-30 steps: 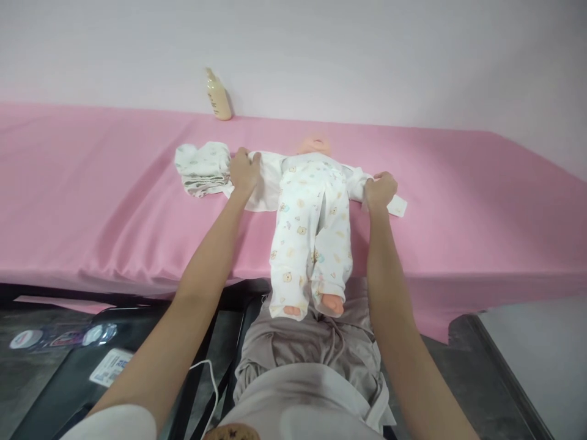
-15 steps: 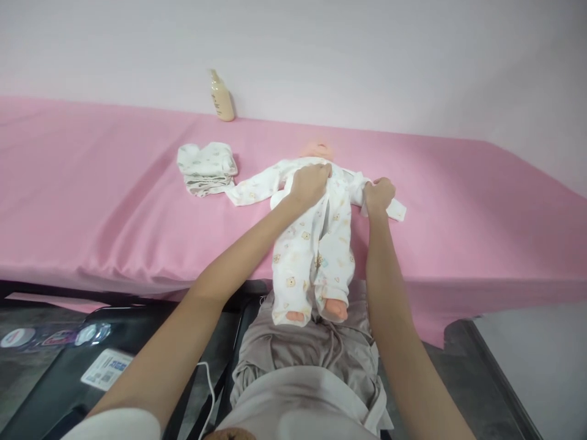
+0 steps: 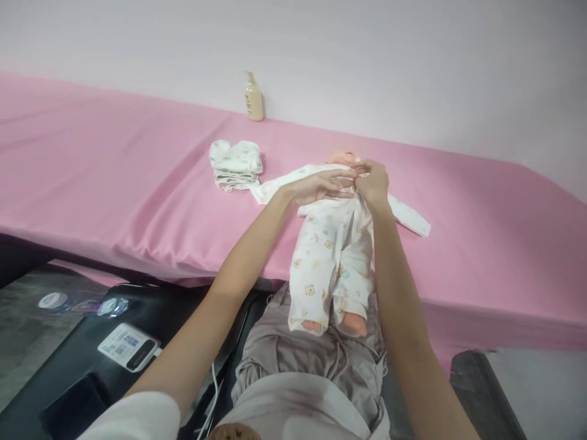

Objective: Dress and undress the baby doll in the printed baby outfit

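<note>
A baby doll (image 3: pixel 331 256) in a white printed sleepsuit lies on its back on the pink sheet (image 3: pixel 114 183), head away from me, bare feet hanging over the near edge. Both my hands meet at the doll's chest, just below its head (image 3: pixel 342 157). My left hand (image 3: pixel 323 185) lies over the suit's front with fingers stretched toward the right. My right hand (image 3: pixel 373 181) is closed, pinching the suit's fabric near the neck. The suit's empty sleeves (image 3: pixel 410 217) spread out to both sides.
A folded white printed cloth (image 3: pixel 236 164) lies left of the doll. A cream pump bottle (image 3: pixel 254 98) stands at the back by the wall. Below the sheet's edge are my lap in grey trousers (image 3: pixel 316 360), a black surface with a labelled device (image 3: pixel 128 347) and a white cable.
My right hand let go of the right sleeve and came in to the doll's chest. My left hand slid from the chest up toward the neck. The view shifted left.
</note>
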`<state>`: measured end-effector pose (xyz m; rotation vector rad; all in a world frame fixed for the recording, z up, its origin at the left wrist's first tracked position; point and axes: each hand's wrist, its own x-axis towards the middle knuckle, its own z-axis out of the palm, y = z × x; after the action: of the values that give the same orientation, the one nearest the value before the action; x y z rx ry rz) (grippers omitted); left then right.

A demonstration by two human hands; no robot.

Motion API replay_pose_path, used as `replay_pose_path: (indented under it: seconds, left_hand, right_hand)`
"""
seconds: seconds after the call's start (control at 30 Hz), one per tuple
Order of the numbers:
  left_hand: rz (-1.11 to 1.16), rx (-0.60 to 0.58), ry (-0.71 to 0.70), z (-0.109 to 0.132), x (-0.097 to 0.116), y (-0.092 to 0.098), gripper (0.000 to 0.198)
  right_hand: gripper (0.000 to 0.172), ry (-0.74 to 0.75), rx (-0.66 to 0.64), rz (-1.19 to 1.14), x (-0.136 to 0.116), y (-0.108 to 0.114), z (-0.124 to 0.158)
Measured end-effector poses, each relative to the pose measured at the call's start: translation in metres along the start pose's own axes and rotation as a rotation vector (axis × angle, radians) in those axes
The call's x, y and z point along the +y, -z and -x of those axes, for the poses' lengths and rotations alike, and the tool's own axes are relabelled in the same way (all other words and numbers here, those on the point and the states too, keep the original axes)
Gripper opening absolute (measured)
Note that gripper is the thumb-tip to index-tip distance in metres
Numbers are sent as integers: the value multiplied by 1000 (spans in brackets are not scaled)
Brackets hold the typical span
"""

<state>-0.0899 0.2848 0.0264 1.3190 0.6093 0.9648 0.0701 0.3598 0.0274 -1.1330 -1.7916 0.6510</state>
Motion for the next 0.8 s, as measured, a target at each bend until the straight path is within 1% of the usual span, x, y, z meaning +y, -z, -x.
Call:
replay_pose_path:
  seconds: [0.03,0.1,0.17,0.23,0.27,0.33,0.4,0.43,0.5,0.53,0.57,0.6,0.63,0.67,0.73,0.77,0.8]
  left_hand:
    - [30,-49,11,2,1,2,45]
    - [40,-90,12,4,0,4,50]
    - [27,-84,-28,4,-1,5,54]
    - [32,-72,-77,3,-2,5,55]
    - [40,-73,-93,2,-1,4,55]
    - [60,-85,-105,2,0,0,54]
    - [78,-129,-85,1,1,-6,51]
    - [82,-167,-56,1,1,-10,49]
    - [89,-242,6,0,-1,-17,45]
    - [102,-264,18,0,-3,-19,44]
    - [126,-261,5,-2,-6,-21,43]
    - [161,-228,-32,-4,-8,-21,41]
    - [202,-164,-93,-6,-10,-21,39]
    - [240,-70,-168,-9,-13,-19,35]
    - [286,209,-327,-16,-16,-13,27]
    - [293,361,-389,-20,-17,-9,24]
    - [291,493,-429,-23,-17,-6,22]
  right_hand:
    - [23,35,-20,27,-3,4,6]
    - [29,53,-70,-9,-7,19,20]
    - [41,34,-145,-118,-7,36,36]
    - [50,18,-192,-223,-2,50,50]
    - [53,7,-190,-242,4,56,56]
    - [55,-32,-149,-177,17,63,63]
    - [49,-74,-138,-20,31,68,66]
    - [41,-77,-158,64,36,69,66]
    - [25,-34,-210,203,40,71,68]
    - [23,1,-219,262,39,71,69]
    - [23,39,-201,323,36,72,71]
    - [23,81,-156,391,31,71,73]
    - [24,132,-92,467,26,70,75]
    - [24,197,-21,549,20,69,77]
    - [24,345,113,695,7,65,82]
    - [26,402,153,740,0,62,84]
    - [28,426,169,762,-6,59,87]
